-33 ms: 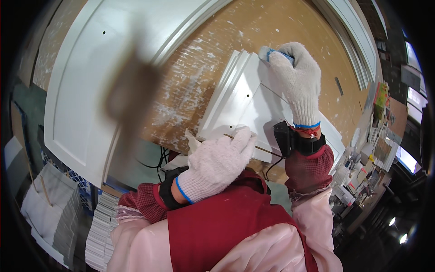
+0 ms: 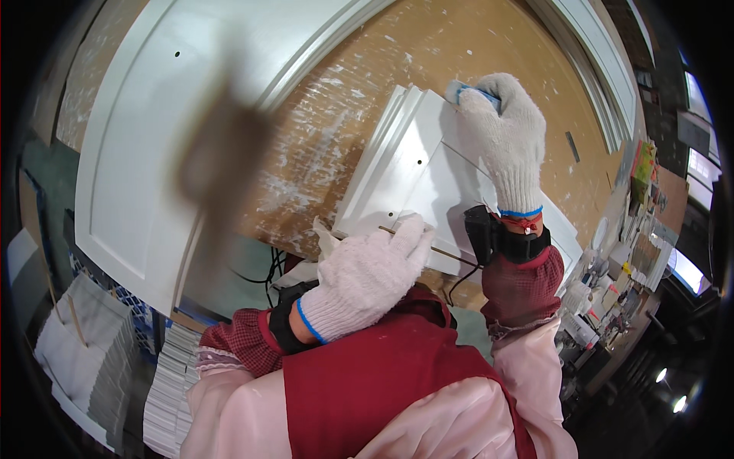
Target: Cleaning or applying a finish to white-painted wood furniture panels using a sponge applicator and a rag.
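Observation:
A small stack of white painted panels (image 2: 394,180) with dark round holes lies before me on a paint-marked brown board (image 2: 313,145). My right hand (image 2: 514,134), in a white knitted glove, is closed around a blue-and-grey sanding pad (image 2: 456,92) at the far end of the top panel. Most of the pad is hidden by the fingers. My left hand (image 2: 371,268), gloved alike, lies on the near edge of the panels with its fingers stretched out. A piece of white cloth (image 2: 326,239) sticks out beside it; whether the hand touches the cloth, I cannot tell.
A large white door panel (image 2: 145,176) stands at the left, partly behind a blurred brown shape (image 2: 225,149) close to the camera. White framed panels (image 2: 596,61) lie at the far right. Stacked white boards (image 2: 172,382) stand lower left, and a cluttered bench (image 2: 612,283) runs along the right.
My right hand has shifted slightly to the right with the pad. The left hand and the panels have stayed where they were.

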A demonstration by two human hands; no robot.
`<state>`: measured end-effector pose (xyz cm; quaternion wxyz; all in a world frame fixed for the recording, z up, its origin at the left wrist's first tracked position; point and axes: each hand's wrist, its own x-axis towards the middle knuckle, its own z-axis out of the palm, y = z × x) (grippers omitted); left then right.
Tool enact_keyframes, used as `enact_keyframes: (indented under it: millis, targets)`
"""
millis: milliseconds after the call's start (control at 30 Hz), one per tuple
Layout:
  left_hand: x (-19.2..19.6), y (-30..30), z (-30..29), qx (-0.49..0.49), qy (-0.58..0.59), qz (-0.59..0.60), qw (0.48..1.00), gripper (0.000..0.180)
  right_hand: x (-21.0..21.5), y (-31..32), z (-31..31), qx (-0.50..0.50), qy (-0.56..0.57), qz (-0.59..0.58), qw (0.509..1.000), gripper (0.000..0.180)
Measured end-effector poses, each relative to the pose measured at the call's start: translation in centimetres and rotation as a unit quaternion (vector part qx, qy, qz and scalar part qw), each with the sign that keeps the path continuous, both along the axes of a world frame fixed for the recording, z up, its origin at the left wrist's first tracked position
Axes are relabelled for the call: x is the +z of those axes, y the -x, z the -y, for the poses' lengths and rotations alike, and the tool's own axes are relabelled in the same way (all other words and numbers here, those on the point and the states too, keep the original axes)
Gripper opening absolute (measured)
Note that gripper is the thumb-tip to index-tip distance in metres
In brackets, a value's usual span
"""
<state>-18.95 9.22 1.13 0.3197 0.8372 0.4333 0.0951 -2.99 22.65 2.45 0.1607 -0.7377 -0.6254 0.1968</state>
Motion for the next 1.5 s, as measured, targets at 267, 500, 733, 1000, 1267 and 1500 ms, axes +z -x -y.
enact_keyframes:
  millis: [267,500,733,1000,1267,1500]
  targets:
    - [-0.1,0.0,0.1,0.002,0.009,0.0,1.0,0.041,0.2,0.4,0.0,-0.099,0.016,-0.236,0.967,0.036]
    - [-0.3,0.2,0.2,0.008,-0.004,0.018,1.0,0.042,-0.2,1.3,0.4,-0.1,0.019,-0.331,0.938,0.038]
    - [-0.2,0.0,0.1,0.004,0.001,0.007,1.0,0.042,-1.1,2.4,0.4,-0.072,0.018,-0.343,0.936,0.037]
    - [-0.1,-0.1,0.1,0.001,0.014,-0.001,1.0,0.041,-0.7,1.0,-0.4,-0.042,0.031,-0.216,0.975,0.038]
    - [0.0,0.2,0.1,0.004,-0.033,0.0,0.999,0.043,0.3,2.1,-0.6,0.001,0.037,-0.446,0.894,0.032]
    - [-0.7,0.2,0.0,0.005,-0.041,0.036,0.998,0.044,2.0,-2.5,1.7,-0.088,0.002,-0.482,0.872,0.031]
